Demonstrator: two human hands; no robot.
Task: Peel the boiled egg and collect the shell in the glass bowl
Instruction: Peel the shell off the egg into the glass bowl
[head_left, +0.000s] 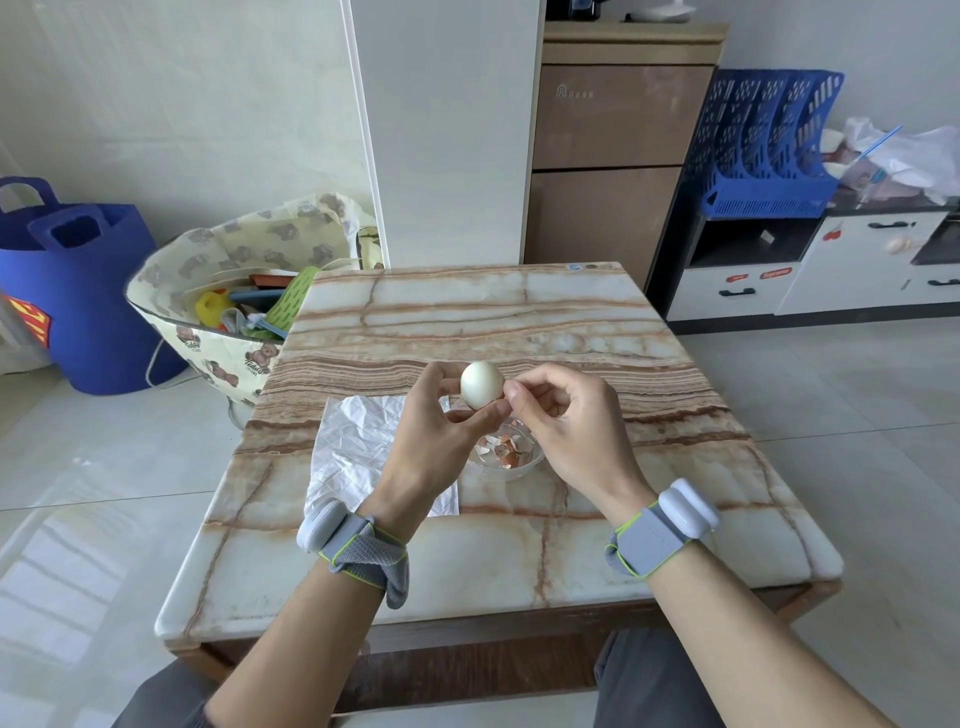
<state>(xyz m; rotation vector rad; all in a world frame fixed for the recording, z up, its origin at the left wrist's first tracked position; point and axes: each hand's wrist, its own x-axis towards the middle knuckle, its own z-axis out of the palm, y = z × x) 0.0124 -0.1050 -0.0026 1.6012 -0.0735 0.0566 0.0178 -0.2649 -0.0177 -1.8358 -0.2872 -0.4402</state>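
Note:
A white, smooth boiled egg (481, 385) is held upright above the table between the fingers and thumb of my left hand (436, 441). My right hand (566, 421) is beside it on the right, its curled fingertips pinched together against the egg's lower right side. Whether they hold a bit of shell is too small to tell. Below both hands stands the glass bowl (524, 464) with several brown shell pieces (506, 448) inside; my hands cover part of it.
A crumpled white sheet (358, 447) lies on the marble table (467, 317) under my left hand. Left of the table stand a bear-print bag (218, 291) and a blue bag (78, 291). A cabinet (608, 171) stands behind the table.

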